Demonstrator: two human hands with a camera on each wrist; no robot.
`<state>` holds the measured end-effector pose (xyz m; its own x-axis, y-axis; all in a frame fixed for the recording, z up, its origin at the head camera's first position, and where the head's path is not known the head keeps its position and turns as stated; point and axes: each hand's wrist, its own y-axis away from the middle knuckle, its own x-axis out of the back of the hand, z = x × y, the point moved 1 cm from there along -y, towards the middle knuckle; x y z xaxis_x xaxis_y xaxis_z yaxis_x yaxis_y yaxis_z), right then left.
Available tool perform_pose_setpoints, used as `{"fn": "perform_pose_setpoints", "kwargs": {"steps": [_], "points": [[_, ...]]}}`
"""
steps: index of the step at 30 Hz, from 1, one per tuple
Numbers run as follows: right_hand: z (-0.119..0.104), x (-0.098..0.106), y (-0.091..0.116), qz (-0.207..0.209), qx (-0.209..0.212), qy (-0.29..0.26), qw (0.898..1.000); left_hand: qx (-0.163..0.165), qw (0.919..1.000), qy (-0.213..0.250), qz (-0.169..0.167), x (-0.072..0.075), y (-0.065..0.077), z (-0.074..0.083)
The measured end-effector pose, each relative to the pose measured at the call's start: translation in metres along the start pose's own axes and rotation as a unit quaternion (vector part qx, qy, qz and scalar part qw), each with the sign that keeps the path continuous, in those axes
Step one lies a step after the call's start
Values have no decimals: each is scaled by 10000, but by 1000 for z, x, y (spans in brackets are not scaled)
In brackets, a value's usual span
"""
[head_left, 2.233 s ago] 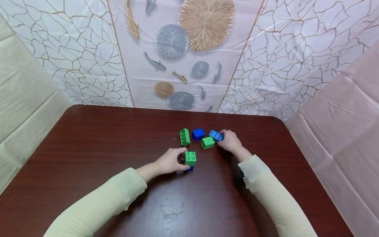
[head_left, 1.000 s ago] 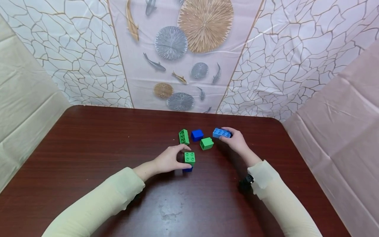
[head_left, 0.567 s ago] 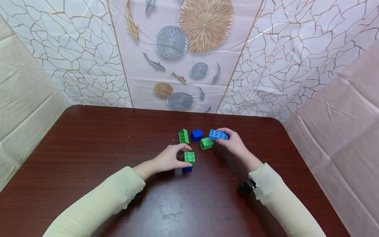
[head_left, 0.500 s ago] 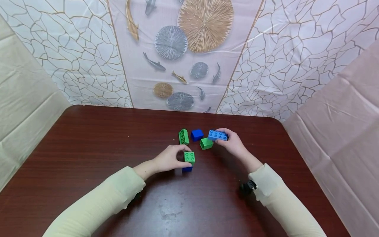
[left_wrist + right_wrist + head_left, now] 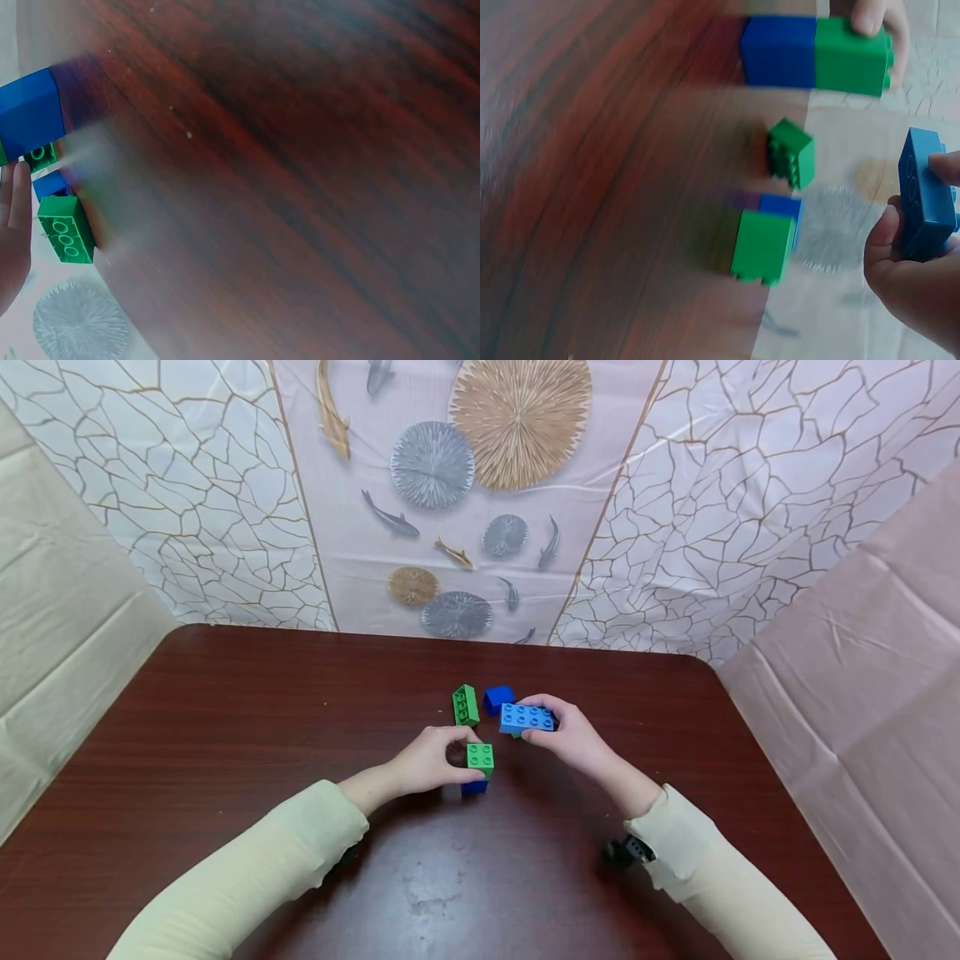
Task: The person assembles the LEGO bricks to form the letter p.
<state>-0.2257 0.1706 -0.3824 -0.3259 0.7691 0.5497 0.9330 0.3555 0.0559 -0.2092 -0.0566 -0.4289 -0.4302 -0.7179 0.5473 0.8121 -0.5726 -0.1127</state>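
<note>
My left hand point(image 5: 427, 766) grips a green building brick point(image 5: 481, 757) that sits on a dark blue brick point(image 5: 474, 787), making an upright two-brick stack on the table. The thumb lies on the near side of the green brick. In my right hand point(image 5: 576, 740) a light blue eight-stud brick point(image 5: 527, 717) is pinched between thumb and fingers, studs up, raised above the table. It mostly covers a loose green brick in the head view; the right wrist view shows that green brick point(image 5: 762, 247) plainly. The held brick is to the right of and behind the stack.
Behind the stack, a green brick point(image 5: 465, 706) lies on its side with its hollow underside showing. Beside it is a loose dark blue brick point(image 5: 498, 698). The dark wooden table point(image 5: 247, 727) ends at a patterned cloth backdrop point(image 5: 465, 568).
My right hand has lifted the light blue brick, moved it right, then brought it left and nearer, over the loose green brick. The left hand has stayed at the stack.
</note>
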Motion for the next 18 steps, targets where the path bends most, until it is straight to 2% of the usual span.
{"fn": "perform_pose_setpoints", "kwargs": {"steps": [8, 14, 18], "points": [[-13, -15, 8, -339, 222, -261, 9988, -24, 10000, -61, -4, 0, 0, -1], [-17, -23, 10, -510, 293, -190, 9981, -141, 9996, -240, 47, 1, 0, -2], [-14, -27, 10, -590, 270, -97, 9978, -108, 9995, -307, 37, 1, 1, -1]]}}
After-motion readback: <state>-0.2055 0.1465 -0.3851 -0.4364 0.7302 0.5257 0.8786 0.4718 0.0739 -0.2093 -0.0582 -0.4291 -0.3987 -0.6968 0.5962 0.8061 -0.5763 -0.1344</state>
